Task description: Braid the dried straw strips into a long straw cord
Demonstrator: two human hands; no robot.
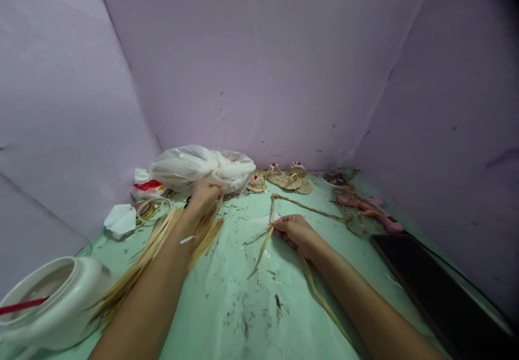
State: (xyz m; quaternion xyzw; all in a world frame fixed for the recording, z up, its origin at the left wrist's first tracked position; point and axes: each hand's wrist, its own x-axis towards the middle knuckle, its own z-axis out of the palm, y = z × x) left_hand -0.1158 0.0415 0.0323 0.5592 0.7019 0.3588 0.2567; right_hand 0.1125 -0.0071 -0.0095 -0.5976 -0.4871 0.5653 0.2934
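My right hand pinches the lower end of a braided cord of dried plant fibre. Loose strips fan out below the pinch, and one long strip trails under my right forearm. Farther left, my left hand is closed at the top of a bundle of dried fibre strips, with a thin strip hanging from its fingers. My left forearm hides part of that bundle. A knotted clear plastic bag lies just behind the left hand.
Small woven slippers with red beads sit by the back wall. Right of them are a bowl of beads, a pink glue gun and a dark phone-like slab. At left stand a white pot and rolls of tape.
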